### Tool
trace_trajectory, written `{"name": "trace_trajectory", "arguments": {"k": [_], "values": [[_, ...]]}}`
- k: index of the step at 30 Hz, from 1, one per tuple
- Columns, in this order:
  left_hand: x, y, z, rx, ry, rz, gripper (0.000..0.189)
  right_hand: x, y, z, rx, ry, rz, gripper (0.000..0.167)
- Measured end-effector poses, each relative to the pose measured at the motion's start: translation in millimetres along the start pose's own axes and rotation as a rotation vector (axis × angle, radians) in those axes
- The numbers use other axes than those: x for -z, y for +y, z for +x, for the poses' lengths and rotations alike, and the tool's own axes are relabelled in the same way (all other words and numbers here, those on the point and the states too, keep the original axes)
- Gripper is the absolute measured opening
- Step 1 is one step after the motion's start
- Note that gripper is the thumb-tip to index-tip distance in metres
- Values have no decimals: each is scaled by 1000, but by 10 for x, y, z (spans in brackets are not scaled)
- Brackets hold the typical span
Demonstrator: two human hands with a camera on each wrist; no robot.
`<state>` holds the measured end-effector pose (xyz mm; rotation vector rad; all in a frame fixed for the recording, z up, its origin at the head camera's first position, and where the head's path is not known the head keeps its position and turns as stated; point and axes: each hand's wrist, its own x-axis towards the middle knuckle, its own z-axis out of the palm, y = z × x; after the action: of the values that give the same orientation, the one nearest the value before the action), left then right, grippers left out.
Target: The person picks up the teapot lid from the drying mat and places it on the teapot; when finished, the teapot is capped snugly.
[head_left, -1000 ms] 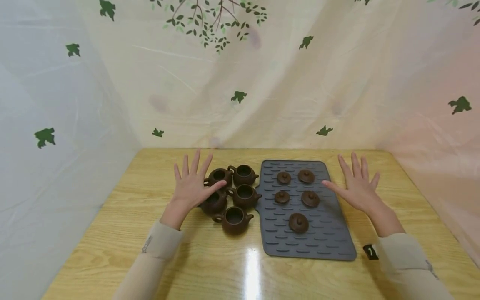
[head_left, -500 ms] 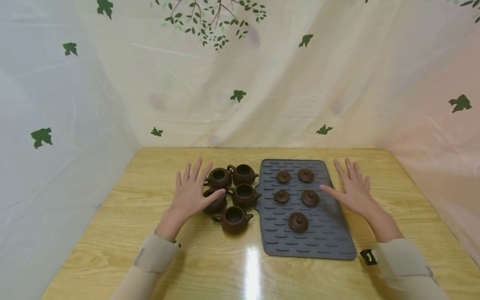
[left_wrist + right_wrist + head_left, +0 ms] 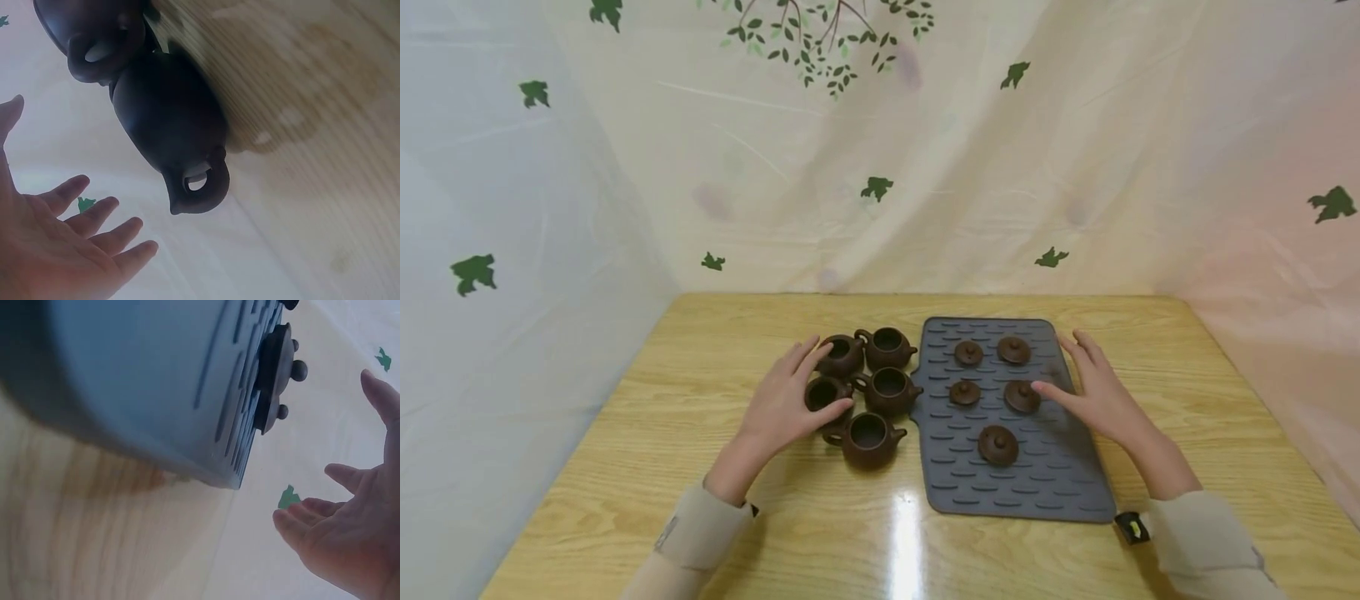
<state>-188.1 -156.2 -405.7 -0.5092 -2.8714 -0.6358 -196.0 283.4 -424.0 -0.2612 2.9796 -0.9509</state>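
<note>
Several small dark brown teapots without lids stand bunched left of the mat, among them a front teapot [image 3: 871, 452] and a left teapot [image 3: 824, 396]. My left hand [image 3: 777, 402] hovers at their left side, fingers spread and holding nothing, partly overlapping them in the head view. In the left wrist view a teapot [image 3: 165, 106] shows its looped handle pointing towards the fingers. Several matching round lids, such as the front lid [image 3: 997, 447], lie knob up on a grey ridged mat [image 3: 1037, 493]. Over the mat's right edge is my right hand [image 3: 1101, 398], empty, its thumb overlapping the middle right lid [image 3: 1018, 398].
All of it rests on a light wooden table [image 3: 647, 467]. Behind and at both sides hangs a pale cloth [image 3: 760, 208] printed with leaves and green birds. A dark wrist strap [image 3: 1132, 527] shows beside the right sleeve.
Both hands have come lower and nearer the objects, their spread fingers relaxing and bending slightly. The left hand has moved down beside the teapots, the right slightly inward over the mat. Teapots and lids stay put.
</note>
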Motion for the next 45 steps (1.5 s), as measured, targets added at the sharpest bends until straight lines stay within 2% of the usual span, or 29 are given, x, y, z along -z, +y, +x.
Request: {"name": "trace_trajectory", "arguments": {"k": [5,12,16,23,33,39,45], "values": [[-7,32,-49,11,-6,-58,85,-22,-68,-39,23,27,0,91],[-46,64,-119,15,-32,-120,79,-55,-136,-86,57,57,88,80],[-72,64,-163,3,-30,-140,74,-75,-184,-112,64,64,114,72],[-125,27,-218,-56,-16,-169,61,-146,-258,-142,110,64,120,51],[-156,32,-271,-89,-9,-222,43,-260,-317,-170,137,12,132,32],[-197,18,-282,-91,-79,-312,33,-296,-354,-178,141,-49,181,31],[-250,-5,-287,-104,-130,-316,29,-354,-338,-198,137,-142,214,34]]}}
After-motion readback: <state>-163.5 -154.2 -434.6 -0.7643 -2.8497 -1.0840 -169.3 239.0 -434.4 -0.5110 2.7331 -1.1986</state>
